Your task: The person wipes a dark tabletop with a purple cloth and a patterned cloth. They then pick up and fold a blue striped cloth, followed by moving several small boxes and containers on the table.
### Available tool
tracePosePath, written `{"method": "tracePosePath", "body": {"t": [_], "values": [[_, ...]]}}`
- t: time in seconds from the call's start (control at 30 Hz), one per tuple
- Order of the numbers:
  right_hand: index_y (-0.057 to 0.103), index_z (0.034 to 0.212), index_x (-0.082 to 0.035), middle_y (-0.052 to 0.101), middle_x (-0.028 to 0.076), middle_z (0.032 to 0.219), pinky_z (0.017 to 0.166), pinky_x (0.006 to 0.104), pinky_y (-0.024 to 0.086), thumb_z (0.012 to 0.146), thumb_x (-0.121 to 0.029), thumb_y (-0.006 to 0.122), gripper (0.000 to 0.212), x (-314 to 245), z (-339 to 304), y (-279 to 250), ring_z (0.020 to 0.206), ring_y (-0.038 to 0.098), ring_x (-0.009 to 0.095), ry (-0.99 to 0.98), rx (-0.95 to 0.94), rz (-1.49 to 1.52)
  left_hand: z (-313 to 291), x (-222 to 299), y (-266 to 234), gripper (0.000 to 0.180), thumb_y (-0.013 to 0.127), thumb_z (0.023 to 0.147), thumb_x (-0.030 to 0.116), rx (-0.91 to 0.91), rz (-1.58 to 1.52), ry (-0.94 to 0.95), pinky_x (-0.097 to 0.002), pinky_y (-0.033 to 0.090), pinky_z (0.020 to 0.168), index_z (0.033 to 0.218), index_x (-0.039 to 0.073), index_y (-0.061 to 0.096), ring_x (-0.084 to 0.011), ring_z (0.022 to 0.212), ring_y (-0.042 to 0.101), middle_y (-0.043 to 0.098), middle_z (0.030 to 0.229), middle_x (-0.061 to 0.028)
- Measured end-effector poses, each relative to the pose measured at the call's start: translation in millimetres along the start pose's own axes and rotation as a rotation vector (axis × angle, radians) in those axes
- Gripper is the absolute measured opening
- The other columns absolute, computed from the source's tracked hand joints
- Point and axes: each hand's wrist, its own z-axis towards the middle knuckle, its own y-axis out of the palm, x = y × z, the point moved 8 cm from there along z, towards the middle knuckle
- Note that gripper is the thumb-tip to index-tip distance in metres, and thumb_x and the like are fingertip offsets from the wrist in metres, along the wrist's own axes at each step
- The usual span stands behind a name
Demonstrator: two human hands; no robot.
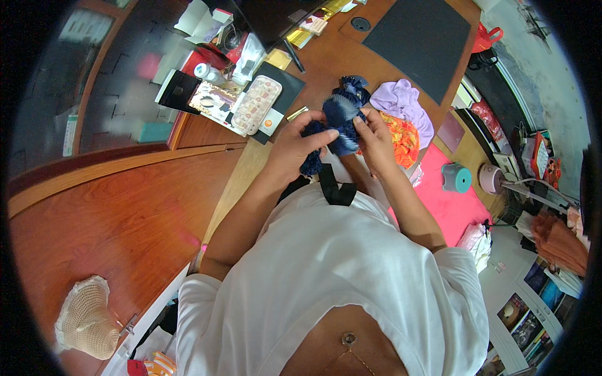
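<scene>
Between my two hands, above the front edge of the desk (342,47), is a bunched navy blue cloth (342,119) with lighter streaks. My left hand (300,141) grips its left side, thumb lying across the front. Fingers of my right hand (376,138) pinch the right side. Some of the cloth hangs below my left hand. Just beyond, more navy fabric (355,88) lies bunched; I cannot tell whether it is the same piece. A crumpled lavender cloth (404,106) rests right of my hands, with a bright orange patterned cloth (402,139) against its near side.
Left on the desk are a patterned case (257,103), a white-capped bottle (207,72), a black pen (293,56) and boxes. A dark desk mat (417,44) lies far right. Beyond the desk's right side stand a teal stool (456,178) and a pink mat (439,200).
</scene>
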Motion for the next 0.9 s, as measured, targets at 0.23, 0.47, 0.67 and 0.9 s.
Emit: {"method": "tracePosePath", "body": {"t": [0.23, 0.47, 0.67, 0.9], "values": [[0.057, 0.131, -0.003, 0.067, 0.006, 0.115, 0.093, 0.0296, 0.051, 0.101, -0.011, 0.059, 0.031, -9.2, -7.7, 22.1, 0.105, 0.064, 0.015, 0.128, -0.025, 0.132, -3.1, 7.5, 15.0, 0.027, 0.076, 0.086, 0.009, -0.085, 0.159, 0.073, -0.0225, 0.048, 0.063, 0.109, 0.006, 0.063, -0.0070, 0.071, 0.056, 0.059, 0.088, 0.0017], [0.058, 0.129, -0.003, 0.068, 0.007, 0.116, 0.089, 0.0312, 0.054, 0.101, -0.013, 0.059, 0.029, 1.9, -5.7, 18.5, 0.102, 0.066, 0.017, 0.184, -0.114, 0.191, -1.8, 2.3, 12.5, 0.035, 0.080, 0.083, 0.018, -0.059, 0.135, 0.073, -0.0223, 0.049, 0.070, 0.112, 0.006, 0.064, -0.0075, 0.078, 0.060, 0.064, 0.093, 0.0004], [0.061, 0.120, -0.003, 0.069, 0.005, 0.106, 0.083, 0.0275, 0.053, 0.101, -0.013, 0.060, 0.022, 2.1, -2.5, 10.8, 0.095, 0.065, 0.012, 0.081, -0.014, -0.028, 0.6, 5.7, 16.3, 0.042, 0.075, 0.088, 0.013, -0.122, 0.193, 0.119, -0.0220, 0.054, 0.068, 0.126, 0.006, 0.061, -0.0082, 0.082, 0.063, 0.067, 0.104, -0.0039], [0.061, 0.106, -0.005, 0.067, 0.001, 0.094, 0.075, 0.0234, 0.050, 0.098, -0.008, 0.065, 0.010, -19.6, 4.1, 10.2, 0.084, 0.062, 0.007, -0.029, -0.017, 0.058, 18.9, -12.9, -17.4, 0.040, 0.055, 0.091, 0.015, -0.085, -0.092, 0.073, -0.0318, 0.057, 0.077, 0.130, 0.003, 0.057, -0.0165, 0.093, 0.067, 0.068, 0.110, -0.0076]]}}
